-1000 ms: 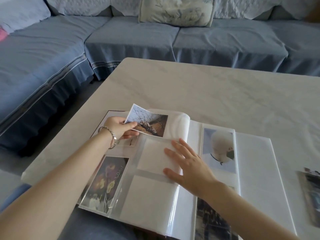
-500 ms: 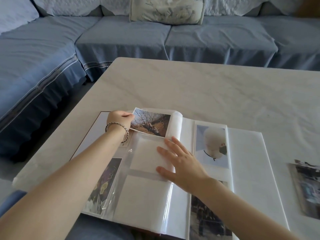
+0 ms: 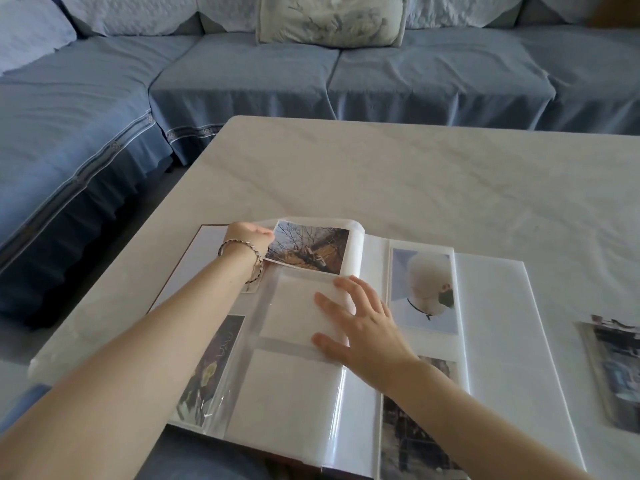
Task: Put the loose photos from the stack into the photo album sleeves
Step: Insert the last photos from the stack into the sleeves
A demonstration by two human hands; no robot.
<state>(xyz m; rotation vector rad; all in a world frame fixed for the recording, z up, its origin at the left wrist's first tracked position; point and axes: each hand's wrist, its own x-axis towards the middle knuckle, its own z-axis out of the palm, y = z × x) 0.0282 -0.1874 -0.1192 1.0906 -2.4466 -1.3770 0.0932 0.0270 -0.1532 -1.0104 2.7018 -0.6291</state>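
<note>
Wide bench (image 3: 415, 174) stretches beyond your fingers (image 3: 329, 301). Your left hand (image 3: 247, 237) pinches a tree photo (image 3: 311, 251); your right hand (image 3: 370, 334) lies spread flat on the photo album (image 3: 294, 393) page.

The surface (image 3: 381, 168) looks like pale stone with faint grey veins, smooth and softly matt. In the album (image 3: 491, 323) the pages are white matt paper under clear plastic sleeves (image 3: 332, 434), which are glossy and catch streaks of glare near the fold. The photo (image 3: 311, 249) is thin paper with a dull print. The stack (image 3: 616, 368) shows a shiny film. The sofa (image 3: 242, 81) wears blue woven cloth, matt and slightly creased. The cushion (image 3: 332, 19) is pale printed cloth. The bracelet (image 3: 242, 242) looks like twisted metal.
</note>
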